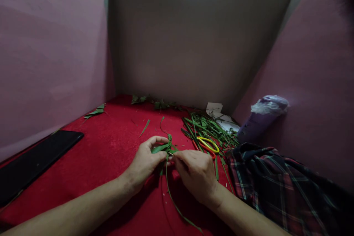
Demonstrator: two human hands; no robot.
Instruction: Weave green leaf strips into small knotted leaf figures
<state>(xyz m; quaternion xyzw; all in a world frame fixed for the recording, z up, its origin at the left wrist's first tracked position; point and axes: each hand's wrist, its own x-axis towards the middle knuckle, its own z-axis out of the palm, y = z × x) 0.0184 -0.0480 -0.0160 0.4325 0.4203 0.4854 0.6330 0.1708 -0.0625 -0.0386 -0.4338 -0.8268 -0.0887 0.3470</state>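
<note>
My left hand (146, 160) holds a small bundle of green grass blades (169, 143) between its thumb and fingers. The blades look folded or knotted together at the top. One long blade (177, 206) trails from the bundle down toward me over the red cloth. Close against the bundle's right side, my right hand (195, 169) is closed in a pinch. A thin pale stick-like piece (170, 153) shows at its fingertips, its exact kind too small to tell. Scissors (208, 143) with yellow and red handles lie just beyond my right hand.
A red cloth (110, 151) covers the surface. Cut grass and leaves (210, 129) are heaped at the back right, near white papers (225, 121). A purple plastic-wrapped packet (260, 116) leans on the right wall. Plaid fabric (273, 188) lies at right, a black flat object (38, 158) at left.
</note>
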